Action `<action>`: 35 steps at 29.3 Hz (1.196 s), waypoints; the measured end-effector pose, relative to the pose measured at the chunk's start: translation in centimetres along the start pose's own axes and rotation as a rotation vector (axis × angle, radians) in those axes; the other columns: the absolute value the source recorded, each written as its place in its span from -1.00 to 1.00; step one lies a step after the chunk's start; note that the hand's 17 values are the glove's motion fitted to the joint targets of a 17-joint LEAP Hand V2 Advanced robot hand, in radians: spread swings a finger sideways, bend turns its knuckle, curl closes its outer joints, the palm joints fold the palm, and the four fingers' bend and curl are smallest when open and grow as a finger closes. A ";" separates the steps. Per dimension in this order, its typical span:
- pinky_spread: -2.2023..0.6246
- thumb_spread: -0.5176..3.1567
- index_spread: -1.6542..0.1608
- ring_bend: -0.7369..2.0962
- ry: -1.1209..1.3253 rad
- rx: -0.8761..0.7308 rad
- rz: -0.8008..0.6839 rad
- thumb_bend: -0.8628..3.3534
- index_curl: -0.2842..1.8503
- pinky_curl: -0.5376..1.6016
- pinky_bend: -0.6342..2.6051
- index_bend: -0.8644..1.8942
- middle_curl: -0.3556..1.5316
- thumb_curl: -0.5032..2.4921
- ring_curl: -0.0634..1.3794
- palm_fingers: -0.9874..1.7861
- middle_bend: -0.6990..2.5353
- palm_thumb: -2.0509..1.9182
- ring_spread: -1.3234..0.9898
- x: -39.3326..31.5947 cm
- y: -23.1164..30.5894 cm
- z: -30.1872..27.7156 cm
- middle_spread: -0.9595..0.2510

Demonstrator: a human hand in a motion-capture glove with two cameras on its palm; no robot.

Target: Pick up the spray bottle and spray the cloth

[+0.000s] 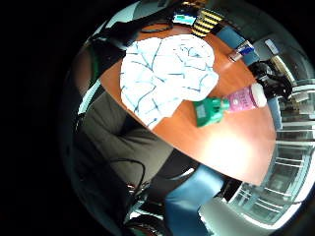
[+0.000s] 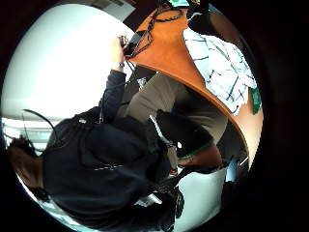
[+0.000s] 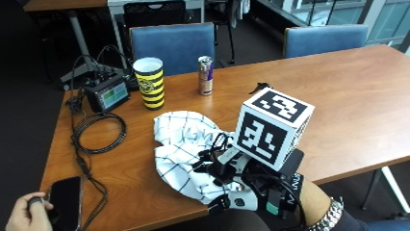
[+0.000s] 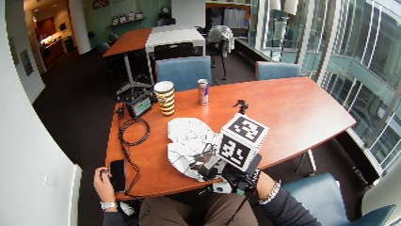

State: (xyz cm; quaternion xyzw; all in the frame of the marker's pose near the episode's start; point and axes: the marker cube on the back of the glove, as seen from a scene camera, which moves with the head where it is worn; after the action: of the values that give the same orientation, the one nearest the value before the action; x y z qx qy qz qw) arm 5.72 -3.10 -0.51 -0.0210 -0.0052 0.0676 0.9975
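Hand: the gloved right hand [image 3: 256, 185] hovers at the counter's [image 3: 359, 96] near edge, over the cloth's near corner; whether its fingers are curled or straight cannot be told.
Cloth: a white checked cloth [image 3: 185, 149] lies crumpled on the counter, between the hand and the cup.
Spray bottle: it [image 1: 231, 104] lies on its side on the counter just beside the cloth, with a green trigger head, pink label and white base.
Other hand: the bare left hand [image 3: 29, 214] rests at the counter's corner on a black phone [image 3: 64, 195].
Behind the cloth: a yellow-and-black striped cup [image 3: 148, 83], a slim drink can [image 3: 205, 75], a small screen device [image 3: 106, 94] and a coiled black cable [image 3: 96, 132].
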 end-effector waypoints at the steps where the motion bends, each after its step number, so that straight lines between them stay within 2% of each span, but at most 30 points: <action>1: 0.70 -0.12 0.37 -0.29 0.004 0.004 0.009 -0.59 -0.44 -0.23 -0.45 -0.25 -0.33 -0.50 -0.54 0.15 -0.46 0.29 0.06 0.4 -0.2 -0.4 0.41; 8: 0.70 -0.11 0.38 -0.29 0.038 0.079 0.099 -0.60 -0.43 -0.21 -0.45 -0.24 -0.33 -0.49 -0.52 0.15 -0.47 0.30 0.06 4.6 -2.0 -3.6 0.42; 21: 0.70 -0.10 0.39 -0.29 -0.037 0.343 0.450 -0.59 -0.42 -0.21 -0.49 -0.26 -0.29 -0.46 -0.49 0.22 -0.44 0.36 0.06 14.6 -2.0 -6.1 0.40; 28: 0.70 -0.10 0.40 -0.28 -0.113 0.412 0.622 -0.59 -0.43 -0.22 -0.51 -0.28 -0.26 -0.44 -0.47 0.21 -0.41 0.39 0.06 19.1 -1.6 -4.9 0.38; 35: 0.71 -0.10 0.45 -0.24 -0.261 0.446 0.720 -0.58 -0.45 -0.23 -0.52 -0.27 -0.23 -0.41 -0.44 0.21 -0.38 0.43 0.06 22.5 -0.7 -1.7 0.37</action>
State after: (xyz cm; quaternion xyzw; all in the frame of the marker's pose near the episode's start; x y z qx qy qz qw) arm 28.14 -0.83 -2.03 0.2030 -0.1088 0.4123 0.8814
